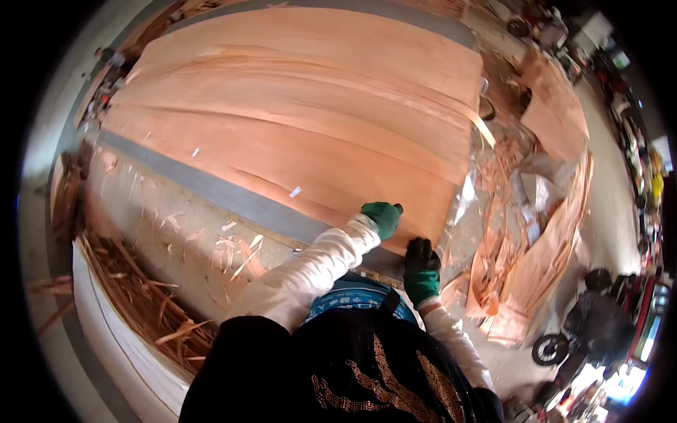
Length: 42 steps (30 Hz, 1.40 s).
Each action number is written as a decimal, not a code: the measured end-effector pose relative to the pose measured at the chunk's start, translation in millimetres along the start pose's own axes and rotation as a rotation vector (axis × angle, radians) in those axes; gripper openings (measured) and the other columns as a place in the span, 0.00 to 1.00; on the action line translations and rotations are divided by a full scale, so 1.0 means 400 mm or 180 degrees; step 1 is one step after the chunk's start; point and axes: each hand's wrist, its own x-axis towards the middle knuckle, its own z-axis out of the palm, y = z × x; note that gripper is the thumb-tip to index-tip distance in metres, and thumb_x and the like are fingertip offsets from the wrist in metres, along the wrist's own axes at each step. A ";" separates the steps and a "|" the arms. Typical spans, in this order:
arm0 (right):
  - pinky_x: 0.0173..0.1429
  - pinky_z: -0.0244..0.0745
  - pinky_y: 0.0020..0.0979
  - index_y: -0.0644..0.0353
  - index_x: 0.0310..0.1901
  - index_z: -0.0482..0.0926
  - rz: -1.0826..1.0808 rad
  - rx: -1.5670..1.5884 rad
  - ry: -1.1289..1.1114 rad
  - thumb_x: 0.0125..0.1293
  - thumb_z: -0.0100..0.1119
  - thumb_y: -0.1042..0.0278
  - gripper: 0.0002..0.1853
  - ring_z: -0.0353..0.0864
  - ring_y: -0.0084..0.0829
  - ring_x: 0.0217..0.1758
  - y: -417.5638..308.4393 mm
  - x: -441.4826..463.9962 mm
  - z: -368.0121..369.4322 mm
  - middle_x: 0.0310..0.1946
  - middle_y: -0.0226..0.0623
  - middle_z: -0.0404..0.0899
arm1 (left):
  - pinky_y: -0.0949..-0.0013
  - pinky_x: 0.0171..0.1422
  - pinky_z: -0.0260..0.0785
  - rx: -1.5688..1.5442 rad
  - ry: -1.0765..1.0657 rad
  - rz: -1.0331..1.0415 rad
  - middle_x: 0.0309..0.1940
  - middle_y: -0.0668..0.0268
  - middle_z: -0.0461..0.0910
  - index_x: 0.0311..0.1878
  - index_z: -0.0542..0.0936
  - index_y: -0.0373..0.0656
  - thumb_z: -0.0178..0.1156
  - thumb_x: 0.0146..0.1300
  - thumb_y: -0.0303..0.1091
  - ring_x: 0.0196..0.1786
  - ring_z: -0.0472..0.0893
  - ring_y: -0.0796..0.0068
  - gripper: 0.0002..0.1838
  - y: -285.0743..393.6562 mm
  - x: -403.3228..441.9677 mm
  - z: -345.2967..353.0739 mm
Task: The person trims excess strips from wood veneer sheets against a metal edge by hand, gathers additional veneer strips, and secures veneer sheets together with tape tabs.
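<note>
A wide, thin wood veneer sheet (331, 120), orange-brown with wavy folds and lengthwise splits, lies over a grey-edged work surface (211, 185). My left hand (381, 220), in a green glove with dark fingers, is closed over the sheet near its front right corner. What it holds, if anything, is hidden. Close to the sheet's front edge, my right hand (422, 271) has its black-coated glove fingers curled; I cannot see whether they grip the edge. Two small pale tape pieces (295, 192) stick to the veneer. A narrow loose strip (484, 131) juts past its right side.
Torn veneer pieces (543, 275) and scraps litter the floor on the right. At lower left, a white-sided bin (116, 331) holds broken wood strips (151, 303). Parked motorbikes (564, 338) stand at far right. A person (109, 56) is at far upper left.
</note>
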 end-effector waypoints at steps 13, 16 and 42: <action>0.57 0.72 0.47 0.58 0.53 0.78 -0.0410 0.1744 -0.0310 0.50 0.57 0.73 0.24 0.75 0.49 0.58 0.106 0.043 -0.115 0.52 0.46 0.77 | 0.66 0.26 0.77 -0.4448 0.1814 -0.1393 0.31 0.56 0.82 0.66 0.71 0.46 0.47 0.71 0.60 0.26 0.84 0.65 0.31 -0.400 -0.583 0.045; 0.57 0.73 0.47 0.58 0.51 0.80 -0.0324 0.1984 0.0110 0.50 0.64 0.68 0.23 0.77 0.50 0.55 0.110 0.087 -0.121 0.51 0.47 0.78 | 0.67 0.29 0.77 -0.4564 0.1990 -0.1772 0.29 0.52 0.83 0.69 0.68 0.45 0.44 0.70 0.66 0.24 0.83 0.64 0.37 -0.432 -0.678 0.033; 0.49 0.76 0.45 0.52 0.49 0.81 -0.0182 0.2294 -0.0184 0.50 0.67 0.69 0.21 0.78 0.47 0.49 -0.884 0.782 -0.120 0.51 0.39 0.77 | 0.69 0.30 0.76 -0.4349 0.0423 -0.0614 0.38 0.59 0.81 0.74 0.61 0.54 0.44 0.71 0.64 0.28 0.82 0.70 0.35 -1.055 -0.432 -0.392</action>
